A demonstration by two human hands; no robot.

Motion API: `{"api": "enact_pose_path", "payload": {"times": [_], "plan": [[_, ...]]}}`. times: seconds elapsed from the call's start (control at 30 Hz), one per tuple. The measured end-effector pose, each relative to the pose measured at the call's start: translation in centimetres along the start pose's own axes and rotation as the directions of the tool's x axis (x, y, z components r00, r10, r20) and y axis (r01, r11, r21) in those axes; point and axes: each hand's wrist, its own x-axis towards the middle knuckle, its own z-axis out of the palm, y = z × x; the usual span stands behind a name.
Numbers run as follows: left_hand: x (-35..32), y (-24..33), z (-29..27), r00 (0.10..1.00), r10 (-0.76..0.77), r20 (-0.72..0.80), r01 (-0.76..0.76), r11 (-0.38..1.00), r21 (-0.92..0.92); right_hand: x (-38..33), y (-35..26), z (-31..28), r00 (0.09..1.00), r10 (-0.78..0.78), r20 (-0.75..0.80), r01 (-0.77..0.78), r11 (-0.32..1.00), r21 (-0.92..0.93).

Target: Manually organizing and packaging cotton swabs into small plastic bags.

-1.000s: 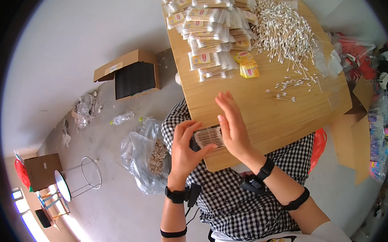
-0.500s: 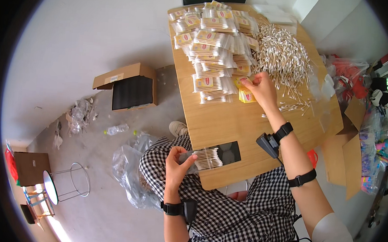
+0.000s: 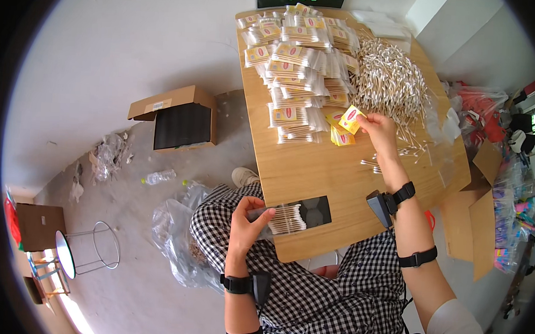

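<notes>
On table: packed bags piled, loose swabs left unbagged. Your left hand pinches swab bag; right hand grips yellow card.

The raised card is yellow and white with a red oval; the stacked cards are mainly yellow. The swab row shows pale sticks and white tips against a black plate. The loose swabs are tan with white tips. The packs combine whitish film with yellow labels. Tabletop: light-brown wood grain. Trousers: black-and-white check. Wrist straps: black. Sleeve: white. Floor: grey.
</notes>
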Motion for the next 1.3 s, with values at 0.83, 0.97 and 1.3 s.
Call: {"api": "enact_pose_path", "payload": {"times": [0.83,0.97,1.3], "plan": [[-0.1,0.0,-0.2,1.0,0.005,0.009,-0.004,0.998,-0.064,-2.8,0.4,1.2,0.988,-0.153,-0.029,0.155,0.984,0.086],[-0.2,-0.1,-0.3,1.0,0.002,0.011,-0.002,0.999,-0.054,-2.6,0.9,1.0,0.996,-0.087,0.021,0.087,0.996,0.01],[-0.5,-0.4,-0.7,0.999,0.044,0.004,-0.044,0.998,-0.038,-6.9,-1.6,0.4,0.992,0.06,0.11,-0.074,0.989,0.126]]}}
